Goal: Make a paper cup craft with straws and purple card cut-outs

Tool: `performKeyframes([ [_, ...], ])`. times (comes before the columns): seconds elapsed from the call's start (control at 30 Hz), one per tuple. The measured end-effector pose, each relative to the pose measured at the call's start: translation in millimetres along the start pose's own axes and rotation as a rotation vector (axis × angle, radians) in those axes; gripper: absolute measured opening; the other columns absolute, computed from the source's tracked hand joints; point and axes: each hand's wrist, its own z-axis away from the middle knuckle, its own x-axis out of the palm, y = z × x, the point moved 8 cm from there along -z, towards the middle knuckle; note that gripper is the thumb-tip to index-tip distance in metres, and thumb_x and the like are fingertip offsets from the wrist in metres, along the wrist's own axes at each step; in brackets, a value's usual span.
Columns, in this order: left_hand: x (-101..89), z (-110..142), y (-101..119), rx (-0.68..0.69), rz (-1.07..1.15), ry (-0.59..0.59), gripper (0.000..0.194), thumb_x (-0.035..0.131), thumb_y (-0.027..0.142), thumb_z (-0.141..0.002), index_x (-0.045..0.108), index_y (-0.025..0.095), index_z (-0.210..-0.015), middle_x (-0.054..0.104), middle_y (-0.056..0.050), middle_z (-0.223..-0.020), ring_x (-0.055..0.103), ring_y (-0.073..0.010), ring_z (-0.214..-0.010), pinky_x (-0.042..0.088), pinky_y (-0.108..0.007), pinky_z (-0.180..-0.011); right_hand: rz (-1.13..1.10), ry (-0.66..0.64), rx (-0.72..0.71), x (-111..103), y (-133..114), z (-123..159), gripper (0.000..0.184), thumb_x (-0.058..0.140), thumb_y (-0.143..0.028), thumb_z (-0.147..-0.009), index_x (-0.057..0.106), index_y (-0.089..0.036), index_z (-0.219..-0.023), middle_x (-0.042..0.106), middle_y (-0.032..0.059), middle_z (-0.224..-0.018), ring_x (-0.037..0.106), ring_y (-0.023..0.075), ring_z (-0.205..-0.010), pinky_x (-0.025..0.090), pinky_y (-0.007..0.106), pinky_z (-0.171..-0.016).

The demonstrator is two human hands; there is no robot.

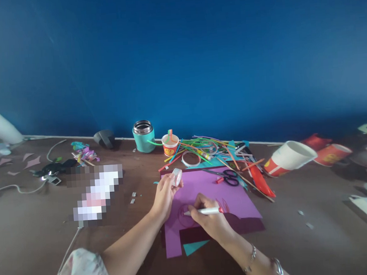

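Over the purple paper's [199,184] left edge, the left hand [164,198] pinches a small white round item [176,178]. On the paper's left part lies a red drawn circle [183,221]; the right hand, [209,219] nearer it, grips a white marker [208,211] lengthwise left-right, tip leftward within the circle. Scissors [231,178] lie toward the paper's far edge.

My marker [209,211] is smooth plastic, my purple paper [202,188] matt, the surface [140,169] wood-like, the jar's rim [143,132] shiny metal.
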Motion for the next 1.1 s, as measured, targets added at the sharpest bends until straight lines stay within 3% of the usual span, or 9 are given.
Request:
performKeyframes([
  [1.1,0.6,-0.1,-0.5,-0.006,-0.008,-0.013,0.021,0.059,0.036,-0.078,0.059,0.015,-0.073,0.06,0.0,-0.071,0.058,-0.0134,-0.072,0.045,-0.031,-0.08,0.089,0.0,-0.02,0.5,-1.4,-0.3,0.025,0.055,-0.029,-0.075,0.039,-0.021,-0.058,0.036,-0.0082,-0.045,0.033,0.0079,-0.043,0.028,0.019,-0.041],
])
